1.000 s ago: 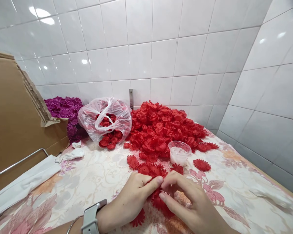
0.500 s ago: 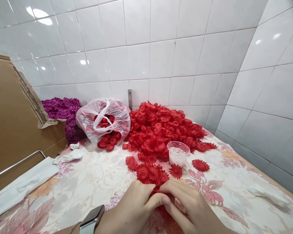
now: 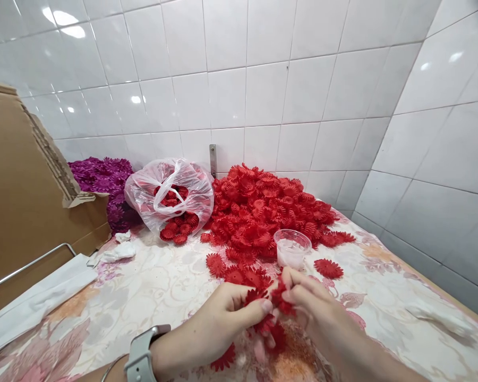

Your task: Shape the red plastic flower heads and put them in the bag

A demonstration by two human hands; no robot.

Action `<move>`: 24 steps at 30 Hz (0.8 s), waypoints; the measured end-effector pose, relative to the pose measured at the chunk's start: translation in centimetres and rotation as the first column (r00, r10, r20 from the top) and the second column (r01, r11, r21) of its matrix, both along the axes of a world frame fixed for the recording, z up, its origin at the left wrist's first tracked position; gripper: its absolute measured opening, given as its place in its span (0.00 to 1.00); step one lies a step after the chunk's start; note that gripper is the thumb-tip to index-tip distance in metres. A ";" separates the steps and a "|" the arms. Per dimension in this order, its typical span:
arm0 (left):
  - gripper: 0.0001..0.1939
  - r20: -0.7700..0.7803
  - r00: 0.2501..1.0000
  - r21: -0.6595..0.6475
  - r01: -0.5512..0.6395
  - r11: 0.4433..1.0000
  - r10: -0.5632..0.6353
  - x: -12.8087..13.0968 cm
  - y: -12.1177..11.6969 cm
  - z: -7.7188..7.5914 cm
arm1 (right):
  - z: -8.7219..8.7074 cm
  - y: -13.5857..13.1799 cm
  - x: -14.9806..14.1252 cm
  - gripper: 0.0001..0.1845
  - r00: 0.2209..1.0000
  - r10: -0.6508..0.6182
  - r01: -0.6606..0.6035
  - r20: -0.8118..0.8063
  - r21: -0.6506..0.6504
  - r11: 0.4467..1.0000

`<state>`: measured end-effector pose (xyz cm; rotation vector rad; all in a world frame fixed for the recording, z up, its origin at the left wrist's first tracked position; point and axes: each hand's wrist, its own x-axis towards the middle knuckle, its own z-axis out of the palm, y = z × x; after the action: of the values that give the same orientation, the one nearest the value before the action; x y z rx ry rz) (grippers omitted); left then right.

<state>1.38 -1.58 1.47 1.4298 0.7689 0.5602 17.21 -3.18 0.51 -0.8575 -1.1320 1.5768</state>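
Note:
Red fabric flowers are pinched between the thumb and fingers of my left hand [image 3: 227, 313], which wears a watch [image 3: 145, 347] at the wrist. Close beside it, my right hand [image 3: 314, 305] is closed on another red fabric flower [image 3: 279, 297]. Below the hands, one more red flower [image 3: 224, 359] lies on the cloth, partly hidden by my left hand. Just beyond my fingers, a clear plastic cup [image 3: 291, 248] with whitish contents stands in front of a big heap of red flowers [image 3: 258, 207]. A single red flower [image 3: 329, 268] lies right of the cup.
A knotted clear plastic bag [image 3: 169, 196] of red flowers sits left of the heap, with purple flowers [image 3: 99, 178] behind it. At the left stand a cardboard box [image 3: 27, 175] and white folded material [image 3: 35, 302]. Crumpled white tissue [image 3: 117, 253] lies on the floral tablecloth [image 3: 159, 286].
My hands have risen slightly and drawn apart, showing red flowers in each. My right hand has moved up and right, towards the cup. The flower below my left hand has come into sight.

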 end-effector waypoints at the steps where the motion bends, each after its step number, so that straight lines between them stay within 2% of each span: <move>1: 0.18 0.022 1.000 0.020 -0.018 1.000 0.017 -0.1 0.1 0.1 | 0.2 0.2 0.1 0.09 0.999 -0.008 0.007 -0.031 -0.011 1.000; 5: 0.17 0.028 0.998 0.071 -0.065 0.995 0.063 -0.2 0.4 0.3 | 0.7 0.5 0.4 0.09 0.996 -0.088 0.087 0.026 0.036 0.996; 8: 0.16 -0.003 0.997 0.127 -0.078 0.989 0.079 -0.2 0.3 0.3 | 0.4 0.7 0.5 0.09 0.964 -0.185 0.168 0.193 0.101 0.981; 10: 0.14 -0.006 0.996 0.160 -0.088 0.983 0.090 -0.2 0.2 0.3 | 0.0 0.9 0.6 0.07 0.925 -0.215 0.169 0.313 0.168 0.971; 12: 0.14 -0.004 0.994 0.172 -0.103 0.980 0.105 -0.2 0.3 0.2 | -0.3 1.1 0.8 0.03 0.869 -0.255 0.163 0.423 0.243 0.956; 16: 0.11 0.017 0.990 0.109 -0.141 0.984 0.140 -0.1 0.6 -0.4 | -0.6 1.2 0.9 0.08 0.695 -0.353 0.154 0.626 0.350 0.924; 19: 0.05 0.063 0.989 -0.010 -0.137 0.990 0.138 -0.1 0.8 -0.6 | -0.5 1.0 0.8 0.05 0.586 -0.354 0.042 0.729 0.409 0.911; 21: 0.05 0.056 0.989 -0.044 -0.137 0.990 0.139 -0.1 0.8 -0.6 | -0.3 0.8 0.7 0.07 0.534 -0.380 -0.012 0.755 0.456 0.890; 22: 0.07 0.044 0.989 -0.044 -0.140 0.989 0.142 -0.1 0.8 -0.6 | -0.2 0.6 0.7 0.08 0.532 -0.398 -0.014 0.747 0.477 0.879; 24: 0.11 0.017 0.991 -0.037 -0.131 0.991 0.132 -0.1 0.7 -0.6 | 0.1 0.3 0.5 0.09 0.608 -0.360 -0.023 0.707 0.469 0.883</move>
<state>1.30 -0.84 0.89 1.3450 0.8578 0.6578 17.76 -2.89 0.57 -1.3467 -1.8652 0.6705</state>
